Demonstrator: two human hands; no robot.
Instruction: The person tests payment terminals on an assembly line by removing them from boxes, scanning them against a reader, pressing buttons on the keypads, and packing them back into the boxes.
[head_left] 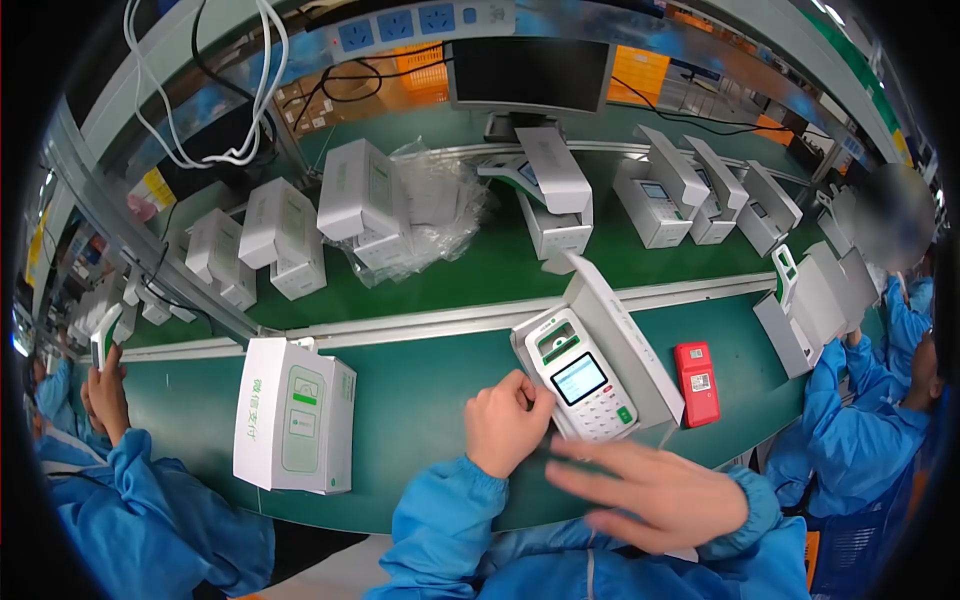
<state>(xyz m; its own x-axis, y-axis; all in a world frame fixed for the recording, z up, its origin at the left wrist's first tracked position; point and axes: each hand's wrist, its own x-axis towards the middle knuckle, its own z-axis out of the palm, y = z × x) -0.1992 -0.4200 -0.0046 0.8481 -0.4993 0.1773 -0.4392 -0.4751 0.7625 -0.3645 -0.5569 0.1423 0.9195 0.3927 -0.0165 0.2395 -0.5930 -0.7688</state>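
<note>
Left fingers (pixel 516 388) beside rounded plastic terminal (pixel 583 383)

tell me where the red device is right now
In the head view, the red device lies right of center on the green bench, just right of the open white box holding the card terminal.

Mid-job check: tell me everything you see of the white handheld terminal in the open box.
The white, plastic-looking handheld terminal lies face up, slanted, in an open white cardboard box. Its screen is lit; above it sits a dark window edged green, below it a pale keypad with one green key. The left hand, fingers curled, is at its lower left edge, contact unclear; the blurred right hand is nearby, open.
</note>
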